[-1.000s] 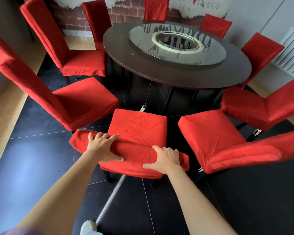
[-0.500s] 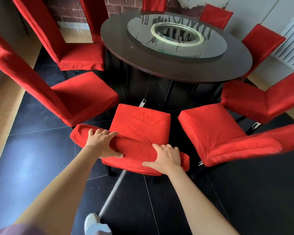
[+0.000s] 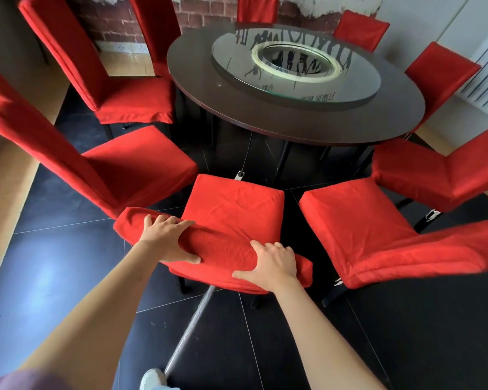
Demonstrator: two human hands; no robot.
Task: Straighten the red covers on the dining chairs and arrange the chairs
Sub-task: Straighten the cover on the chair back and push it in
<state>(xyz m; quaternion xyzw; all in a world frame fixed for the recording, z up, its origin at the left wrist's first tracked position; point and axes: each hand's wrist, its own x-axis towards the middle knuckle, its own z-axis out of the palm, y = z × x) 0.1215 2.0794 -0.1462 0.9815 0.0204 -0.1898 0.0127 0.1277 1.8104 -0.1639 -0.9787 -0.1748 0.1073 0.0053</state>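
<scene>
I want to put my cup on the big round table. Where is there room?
The dark ring of tabletop between the glass turntable and the table's edge is bare all round, widest on the near side. The turntable is bare glass too, around its open middle. It is crowded lower down: red chairs ring the table, and both hands grip the nearest chair's back.

We see the backrest (image 3: pixel 209 243) edge-on only; both palms lie hidden against it, and the left fingers (image 3: pixel 168 220) curl over its far side. The right chair (image 3: pixel 378 237) runs out at the frame's right edge, as does the shoe (image 3: pixel 152 380) at the bottom. The desk (image 3: pixel 265 119) hides the far chairs' seats.
</scene>
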